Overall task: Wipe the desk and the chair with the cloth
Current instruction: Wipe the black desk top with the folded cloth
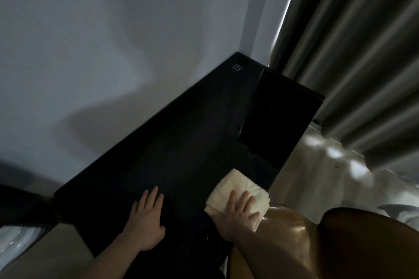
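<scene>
A long black desk (172,142) runs along the white wall from the lower left to the far corner. A folded white cloth (244,184) lies on the desk near its front edge. My right hand (238,213) presses flat on the cloth with straight, spread fingers. My left hand (147,217) rests flat on the bare desktop to the left of the cloth. A brown glossy chair (292,231) stands at the lower right, its back close to the desk edge, partly behind my right forearm.
A small panel with buttons (237,67) sits in the desktop at the far corner. Grey curtains (362,63) hang on the right, above a pale floor (317,165). White bedding (15,240) shows at the lower left and lower right.
</scene>
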`<state>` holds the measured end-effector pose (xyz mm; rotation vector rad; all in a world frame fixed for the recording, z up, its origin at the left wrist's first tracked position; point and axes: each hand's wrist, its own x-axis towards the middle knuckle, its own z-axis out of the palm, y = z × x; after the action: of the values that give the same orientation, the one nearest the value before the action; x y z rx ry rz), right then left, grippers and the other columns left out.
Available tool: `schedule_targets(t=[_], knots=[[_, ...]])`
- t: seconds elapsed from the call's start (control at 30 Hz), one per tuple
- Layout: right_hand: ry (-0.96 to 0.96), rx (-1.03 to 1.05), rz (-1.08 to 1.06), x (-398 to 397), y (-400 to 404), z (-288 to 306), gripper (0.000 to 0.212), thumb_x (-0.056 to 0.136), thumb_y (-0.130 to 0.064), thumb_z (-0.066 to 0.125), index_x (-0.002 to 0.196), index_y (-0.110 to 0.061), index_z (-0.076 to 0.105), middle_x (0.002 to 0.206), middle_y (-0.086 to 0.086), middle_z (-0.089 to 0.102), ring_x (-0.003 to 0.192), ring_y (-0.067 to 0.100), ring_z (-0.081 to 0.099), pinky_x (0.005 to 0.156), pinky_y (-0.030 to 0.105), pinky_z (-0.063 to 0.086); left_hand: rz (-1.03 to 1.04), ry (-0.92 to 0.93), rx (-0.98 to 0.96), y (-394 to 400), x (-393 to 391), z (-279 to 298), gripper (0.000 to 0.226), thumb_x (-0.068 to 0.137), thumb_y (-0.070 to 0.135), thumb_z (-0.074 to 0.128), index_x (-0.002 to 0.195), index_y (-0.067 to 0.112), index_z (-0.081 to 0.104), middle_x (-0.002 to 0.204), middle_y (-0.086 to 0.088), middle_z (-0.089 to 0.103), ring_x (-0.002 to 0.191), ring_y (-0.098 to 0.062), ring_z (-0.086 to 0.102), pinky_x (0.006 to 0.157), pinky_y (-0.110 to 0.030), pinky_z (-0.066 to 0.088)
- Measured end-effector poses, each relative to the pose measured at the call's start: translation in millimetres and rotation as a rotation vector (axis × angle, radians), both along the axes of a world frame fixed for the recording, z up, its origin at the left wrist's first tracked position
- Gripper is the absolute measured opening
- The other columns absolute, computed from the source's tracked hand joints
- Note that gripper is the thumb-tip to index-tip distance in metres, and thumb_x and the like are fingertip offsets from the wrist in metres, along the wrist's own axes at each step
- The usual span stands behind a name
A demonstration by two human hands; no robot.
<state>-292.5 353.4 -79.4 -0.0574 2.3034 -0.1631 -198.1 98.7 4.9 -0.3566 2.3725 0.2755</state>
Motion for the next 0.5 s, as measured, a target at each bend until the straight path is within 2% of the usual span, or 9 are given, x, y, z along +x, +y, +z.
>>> schedule_targets(t=[0.23,0.4,0.5], knots=[[-0.037,-0.050,-0.047,65.7,-5.6,4.5,0.103,0.097,-0.078,0.036,0.165,-0.025,-0.020,0.166,0.023,-0.036,0.153,0.050,-0.030,0.124,0.070,0.007,-0.010,-0.031,0.014,14.1,44.1,4.1,0.095,0.100,0.038,0.056,0.167,0.015,-0.009,0.170,-0.007,-0.030,0.159,-0.033,-0.019,0.130,-0.055,0.001],[-0.051,-0.096,-0.132,56.3,-6.4,4.7,0.105,0.096,-0.081,0.037,0.166,-0.024,-0.018,0.167,0.021,-0.034,0.155,0.048,-0.029,0.124,0.070,0.008,-0.062,-0.052,0.059,24.6,28.7,13.4,0.095,0.101,0.039,0.056,0.167,0.016,-0.009,0.170,-0.006,-0.029,0.159,-0.032,-0.019,0.130,-0.055,0.000],[-0.058,-0.088,-0.201,47.8,-13.1,-2.2,0.114,0.090,-0.089,0.034,0.165,-0.022,-0.022,0.166,0.023,-0.037,0.153,0.049,-0.030,0.123,0.072,0.008,-0.088,-0.046,0.066,31.3,6.1,20.4,0.096,0.101,0.039,0.057,0.167,0.017,-0.008,0.170,-0.006,-0.029,0.159,-0.031,-0.020,0.130,-0.055,0.000]])
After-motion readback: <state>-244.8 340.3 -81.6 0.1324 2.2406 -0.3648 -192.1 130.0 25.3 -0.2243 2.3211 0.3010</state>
